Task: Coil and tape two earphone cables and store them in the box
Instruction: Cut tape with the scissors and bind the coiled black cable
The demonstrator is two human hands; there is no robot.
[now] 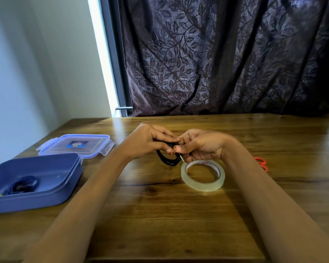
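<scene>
Wooden table (160, 215), tape ring (201, 187), cable coil (168, 161)

A brown wooden worktop (160, 221) lies under the left hand (149, 142) and the right hand (202, 145). The wood has dark lines and knots. Past both hands, behind the far edge, hangs a dark purple curtain (226, 54) with leaves on it and deep folds. Up and to the left of the left hand is a plain pale wall (36, 63). Between wall and curtain a thin strip of window (100, 54) glows bright, with a dark frame (112, 54) beside it. Light shines on the wood beyond the hands.
</scene>
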